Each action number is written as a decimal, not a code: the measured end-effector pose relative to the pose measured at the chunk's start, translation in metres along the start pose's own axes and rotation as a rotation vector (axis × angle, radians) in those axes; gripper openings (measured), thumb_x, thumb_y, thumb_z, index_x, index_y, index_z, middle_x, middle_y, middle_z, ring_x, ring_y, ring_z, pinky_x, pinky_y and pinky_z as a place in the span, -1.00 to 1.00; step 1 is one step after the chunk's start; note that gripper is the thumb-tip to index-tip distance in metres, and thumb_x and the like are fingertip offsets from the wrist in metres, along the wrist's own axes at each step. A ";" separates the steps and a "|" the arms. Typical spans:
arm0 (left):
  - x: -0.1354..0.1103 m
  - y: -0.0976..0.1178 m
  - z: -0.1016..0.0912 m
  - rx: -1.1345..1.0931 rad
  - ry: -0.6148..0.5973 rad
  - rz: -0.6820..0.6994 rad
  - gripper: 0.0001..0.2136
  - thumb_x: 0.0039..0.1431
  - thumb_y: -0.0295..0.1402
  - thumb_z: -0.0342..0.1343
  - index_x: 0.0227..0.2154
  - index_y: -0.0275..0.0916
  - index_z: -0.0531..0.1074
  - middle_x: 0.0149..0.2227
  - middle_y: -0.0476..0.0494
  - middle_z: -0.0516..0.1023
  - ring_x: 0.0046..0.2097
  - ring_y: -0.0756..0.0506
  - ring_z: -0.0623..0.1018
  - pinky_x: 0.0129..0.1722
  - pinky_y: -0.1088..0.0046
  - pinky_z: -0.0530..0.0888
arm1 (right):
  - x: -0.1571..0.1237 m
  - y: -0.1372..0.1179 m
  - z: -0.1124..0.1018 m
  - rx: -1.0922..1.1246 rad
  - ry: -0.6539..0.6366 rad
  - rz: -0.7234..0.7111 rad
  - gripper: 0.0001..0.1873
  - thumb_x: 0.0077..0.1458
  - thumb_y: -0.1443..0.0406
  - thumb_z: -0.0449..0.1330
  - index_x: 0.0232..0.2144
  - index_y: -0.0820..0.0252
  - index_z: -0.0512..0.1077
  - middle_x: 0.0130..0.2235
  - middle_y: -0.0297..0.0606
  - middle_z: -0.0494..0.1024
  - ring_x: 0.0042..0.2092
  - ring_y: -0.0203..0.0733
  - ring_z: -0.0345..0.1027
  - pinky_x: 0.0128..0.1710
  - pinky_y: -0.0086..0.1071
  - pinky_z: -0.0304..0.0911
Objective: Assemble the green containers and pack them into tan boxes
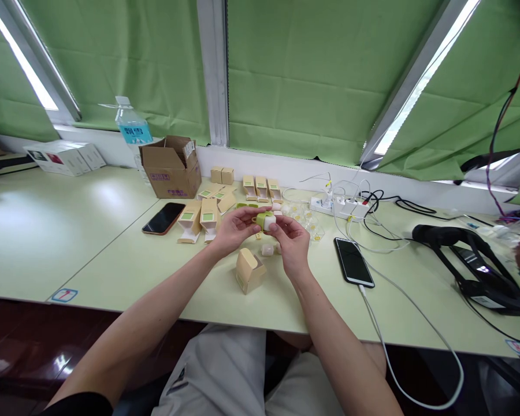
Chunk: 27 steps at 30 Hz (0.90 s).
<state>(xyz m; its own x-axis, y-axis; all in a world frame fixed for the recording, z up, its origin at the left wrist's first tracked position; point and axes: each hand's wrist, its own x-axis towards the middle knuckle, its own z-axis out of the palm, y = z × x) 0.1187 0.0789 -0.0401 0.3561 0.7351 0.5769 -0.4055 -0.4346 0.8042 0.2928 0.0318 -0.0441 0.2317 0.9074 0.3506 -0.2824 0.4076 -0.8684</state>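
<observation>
Above the middle of the table, my left hand [233,232] pinches a small green case [260,219] with a loop on its side. My right hand [293,241] grips a small white rounded block [270,223] that sits against or partly inside the green case; which of the two I cannot tell. Below them an opened cream-coloured carton [248,270] stands on the table. A pale pinkish block [267,250] lies just behind that carton, and another is partly hidden by my right hand. Clear plastic pieces with yellow marks [305,216] lie beyond my right hand.
Several opened cream cartons [209,212] lie left of my hands, near a dark phone [163,218]. A brown cardboard box [171,167] and water bottle [132,124] stand behind. To the right are a charging phone [353,262], power strip [340,207], cables and black headset [476,266].
</observation>
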 end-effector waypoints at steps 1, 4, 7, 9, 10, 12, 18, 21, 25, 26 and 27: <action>0.000 -0.001 0.000 0.001 -0.002 0.007 -0.61 0.20 -0.28 0.53 0.07 -0.18 0.68 0.25 -0.36 0.67 0.30 -0.35 0.65 0.23 0.12 0.64 | 0.000 0.000 0.000 0.000 0.004 0.004 -0.53 -0.11 0.00 0.64 -0.23 0.10 0.69 -0.23 -0.26 0.76 -0.20 -0.10 0.63 -0.08 -0.11 0.66; 0.001 -0.003 0.000 0.017 -0.006 0.028 -0.61 0.19 -0.28 0.53 0.06 -0.18 0.68 0.25 -0.37 0.67 0.30 -0.34 0.65 0.25 0.12 0.64 | 0.001 0.002 0.001 0.014 0.009 0.016 -0.52 -0.16 0.00 0.67 -0.29 0.11 0.65 -0.26 -0.29 0.75 -0.22 -0.12 0.62 -0.12 -0.14 0.67; 0.001 -0.005 0.000 0.036 0.002 0.039 -0.59 0.16 -0.25 0.55 0.05 -0.20 0.68 0.24 -0.40 0.68 0.30 -0.36 0.65 0.26 0.11 0.63 | 0.002 0.005 0.001 0.020 0.012 0.026 -0.49 -0.17 -0.02 0.67 -0.32 0.12 0.62 -0.28 -0.32 0.73 -0.26 -0.15 0.61 -0.16 -0.16 0.68; 0.002 -0.006 0.001 0.045 0.007 0.038 -0.58 0.16 -0.23 0.55 0.04 -0.20 0.67 0.24 -0.41 0.67 0.30 -0.37 0.65 0.26 0.09 0.64 | 0.003 0.007 0.000 0.019 0.014 0.032 -0.48 -0.18 -0.03 0.67 -0.31 0.12 0.61 -0.28 -0.33 0.73 -0.29 -0.17 0.60 -0.18 -0.16 0.68; 0.002 -0.006 0.001 0.049 0.008 0.038 -0.58 0.16 -0.23 0.55 0.04 -0.20 0.67 0.24 -0.41 0.67 0.30 -0.37 0.65 0.25 0.08 0.64 | 0.003 0.008 0.000 0.018 0.013 0.035 -0.47 -0.18 -0.04 0.67 -0.31 0.12 0.60 -0.28 -0.33 0.72 -0.29 -0.17 0.59 -0.18 -0.16 0.68; 0.002 -0.007 0.001 0.059 0.009 0.037 -0.59 0.16 -0.24 0.55 0.04 -0.20 0.67 0.23 -0.40 0.68 0.30 -0.35 0.66 0.25 0.09 0.64 | 0.004 0.008 0.000 0.016 0.011 0.042 -0.46 -0.19 -0.05 0.67 -0.31 0.12 0.59 -0.28 -0.33 0.72 -0.28 -0.17 0.59 -0.18 -0.15 0.68; 0.002 -0.007 0.000 0.103 0.015 0.006 -0.60 0.19 -0.26 0.53 0.06 -0.20 0.67 0.22 -0.38 0.69 0.28 -0.30 0.67 0.26 0.15 0.62 | 0.000 0.002 -0.001 0.025 -0.019 0.033 -0.48 -0.10 -0.04 0.62 -0.24 0.10 0.60 -0.25 -0.33 0.67 -0.21 -0.14 0.58 -0.16 -0.13 0.69; 0.002 -0.006 0.000 0.138 0.035 -0.005 -0.59 0.18 -0.25 0.53 0.07 -0.20 0.67 0.23 -0.37 0.69 0.31 -0.31 0.64 0.30 0.13 0.59 | 0.000 0.000 -0.002 0.017 -0.045 0.032 -0.46 -0.06 -0.07 0.60 -0.17 0.10 0.61 -0.21 -0.30 0.66 -0.17 -0.11 0.59 -0.16 -0.13 0.69; 0.001 -0.005 0.001 0.177 0.046 -0.003 -0.59 0.18 -0.23 0.53 0.07 -0.20 0.68 0.23 -0.36 0.68 0.29 -0.32 0.66 0.28 0.08 0.61 | 0.003 0.005 -0.003 -0.054 -0.064 0.036 -0.39 -0.12 -0.07 0.63 -0.15 0.12 0.60 -0.21 -0.26 0.67 -0.17 -0.09 0.57 -0.20 -0.14 0.67; 0.001 -0.005 0.001 0.185 0.046 -0.003 -0.59 0.17 -0.22 0.53 0.06 -0.19 0.68 0.23 -0.36 0.69 0.28 -0.32 0.66 0.28 0.07 0.61 | 0.004 0.006 -0.004 -0.073 -0.064 0.032 -0.39 -0.14 -0.07 0.64 -0.15 0.13 0.60 -0.22 -0.25 0.67 -0.17 -0.09 0.57 -0.20 -0.14 0.66; 0.001 -0.004 0.002 0.194 0.045 -0.007 -0.58 0.17 -0.21 0.53 0.06 -0.19 0.69 0.22 -0.36 0.70 0.27 -0.32 0.67 0.28 0.07 0.61 | 0.005 0.007 -0.004 -0.090 -0.063 0.027 -0.39 -0.14 -0.07 0.64 -0.16 0.13 0.60 -0.23 -0.25 0.67 -0.18 -0.09 0.56 -0.19 -0.14 0.66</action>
<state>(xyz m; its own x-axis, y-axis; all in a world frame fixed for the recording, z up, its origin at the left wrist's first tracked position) 0.1223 0.0809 -0.0426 0.3188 0.7587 0.5681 -0.2323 -0.5185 0.8229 0.2960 0.0386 -0.0504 0.1650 0.9236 0.3461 -0.2026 0.3751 -0.9046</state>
